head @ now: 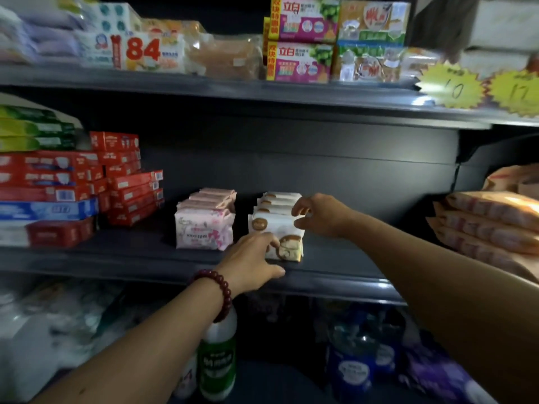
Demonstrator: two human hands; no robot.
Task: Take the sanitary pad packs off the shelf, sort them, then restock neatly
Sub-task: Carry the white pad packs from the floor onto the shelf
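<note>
Two rows of sanitary pad packs stand on the middle shelf point(335, 275). The pink packs point(204, 231) form the left row. To their right stands the row of white-and-brown packs point(287, 237). My left hand point(250, 262) touches the lower left of the front white-and-brown pack, fingers fairly straight, thumb along the shelf edge. My right hand point(318, 212) holds the upper right of the same row, thumb and fingers curled round the tops of the packs. Both arms reach in from below.
Red, blue and green toothpaste boxes point(73, 188) are stacked at the shelf's left. Orange packs point(490, 223) pile up at the right. Soap and detergent packs point(300, 39) fill the upper shelf. Bottles point(217, 357) and bags sit below.
</note>
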